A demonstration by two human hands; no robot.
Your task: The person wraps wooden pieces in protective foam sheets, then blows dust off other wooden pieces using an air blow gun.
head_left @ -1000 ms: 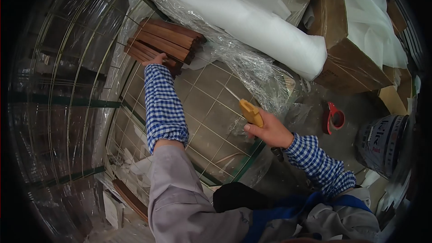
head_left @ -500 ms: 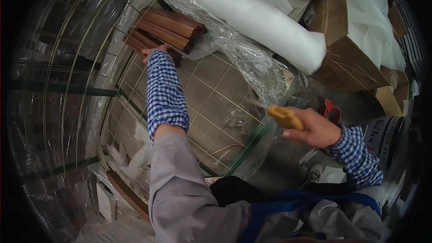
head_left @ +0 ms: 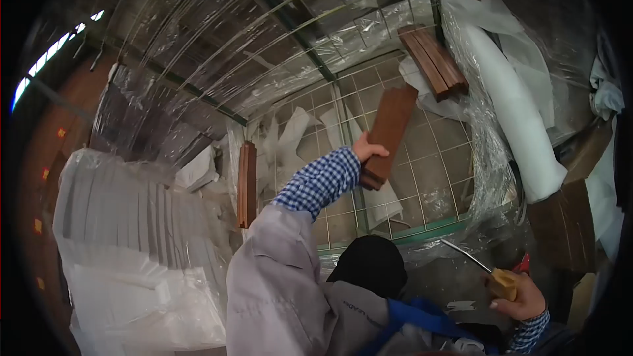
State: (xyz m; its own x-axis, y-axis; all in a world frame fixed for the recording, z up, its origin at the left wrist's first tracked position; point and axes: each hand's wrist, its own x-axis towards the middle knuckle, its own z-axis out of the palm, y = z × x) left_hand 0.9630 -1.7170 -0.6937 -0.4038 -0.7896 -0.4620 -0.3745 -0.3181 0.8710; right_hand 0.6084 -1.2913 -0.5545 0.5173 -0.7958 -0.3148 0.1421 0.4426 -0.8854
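Observation:
My left hand (head_left: 369, 149) is closed around the near part of a short stack of reddish-brown wooden strips (head_left: 394, 117), held tilted over the wire mesh floor of a cage (head_left: 410, 198). My right hand (head_left: 527, 298) grips the yellow handle of a screwdriver (head_left: 504, 282); its long thin metal shaft points up and left, clear of everything. In the cage's far right corner lies another bundle of brown strips (head_left: 434, 60). A narrower brown stack (head_left: 247, 184) stands along the left side.
A white foam roll (head_left: 514, 109) lies beyond the cage's right side, with crumpled clear film (head_left: 484, 138) along the edge. Cardboard boxes (head_left: 564, 224) stand at right. White wrapped sheets (head_left: 125, 217) are stacked at left. Something red (head_left: 523, 264) lies by my right hand.
My left hand has lifted a stack of strips away from the corner bundle and brought it nearer. My right hand has drawn lower with the screwdriver. The view has turned left.

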